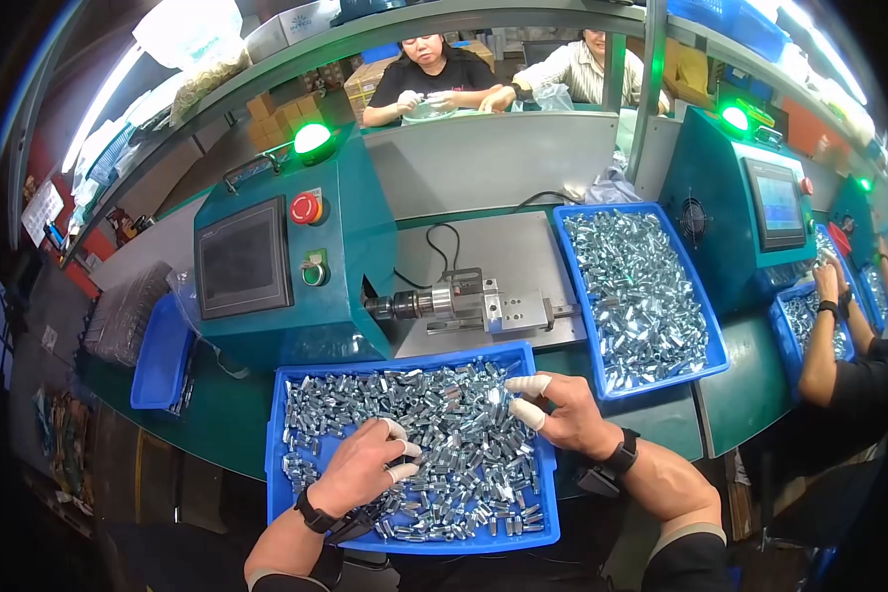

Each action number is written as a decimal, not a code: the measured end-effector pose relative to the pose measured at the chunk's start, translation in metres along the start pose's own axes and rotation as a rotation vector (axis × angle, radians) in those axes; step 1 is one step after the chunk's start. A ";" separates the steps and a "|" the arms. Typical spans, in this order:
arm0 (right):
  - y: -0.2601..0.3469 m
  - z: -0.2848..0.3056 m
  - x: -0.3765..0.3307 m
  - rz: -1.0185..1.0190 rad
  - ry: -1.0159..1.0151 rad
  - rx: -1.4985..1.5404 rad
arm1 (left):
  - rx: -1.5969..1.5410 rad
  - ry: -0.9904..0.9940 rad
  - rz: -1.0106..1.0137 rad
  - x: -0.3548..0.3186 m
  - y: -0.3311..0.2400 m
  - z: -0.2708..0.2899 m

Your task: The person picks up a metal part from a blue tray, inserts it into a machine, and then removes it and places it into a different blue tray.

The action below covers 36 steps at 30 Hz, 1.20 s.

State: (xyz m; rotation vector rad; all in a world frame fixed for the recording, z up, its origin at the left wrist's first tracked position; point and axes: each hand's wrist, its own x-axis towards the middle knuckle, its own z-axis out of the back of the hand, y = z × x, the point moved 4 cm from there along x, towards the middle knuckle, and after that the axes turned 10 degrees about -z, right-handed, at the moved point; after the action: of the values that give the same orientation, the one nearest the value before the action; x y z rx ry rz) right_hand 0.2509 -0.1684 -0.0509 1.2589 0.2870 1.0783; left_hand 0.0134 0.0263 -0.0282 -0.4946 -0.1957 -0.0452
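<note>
A blue tray (274, 434) in front of me holds many small, shiny metal cylindrical parts (444, 405). My left hand (360, 469) reaches in over its left middle, white covers on the fingertips. Those fingers are bent and a little apart, touching the parts; the thumb is hidden. Above the tray's right edge is my right hand (572, 419), its thumb and forefinger, also covered, brought close together. Between their tips there seems to be one small metal part, mostly hidden. Both wrists wear black bands.
Behind the tray stands a green machine (340, 237) with a dark screen, red button and lit green lamp; its chuck (405, 304) faces a metal fixture (508, 308). A second full blue tray (715, 345) lies right. Co-workers sit opposite and at right. An empty-looking blue bin (158, 355) is left.
</note>
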 end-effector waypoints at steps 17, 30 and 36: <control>-0.002 0.002 0.000 -0.004 -0.021 -0.014 | -0.370 -0.034 0.201 -0.002 0.004 -0.001; -0.005 0.002 0.003 -0.078 -0.043 0.036 | -0.386 -0.217 0.172 -0.002 0.012 0.005; -0.010 0.004 0.005 -0.124 -0.057 -0.018 | -0.470 -0.264 0.262 -0.008 0.019 0.008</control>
State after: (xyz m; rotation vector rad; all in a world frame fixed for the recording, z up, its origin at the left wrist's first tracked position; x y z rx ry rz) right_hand 0.2612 -0.1664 -0.0566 1.2380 0.3072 0.9358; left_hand 0.0059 0.0475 -0.0315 -0.9929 -0.3805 0.2367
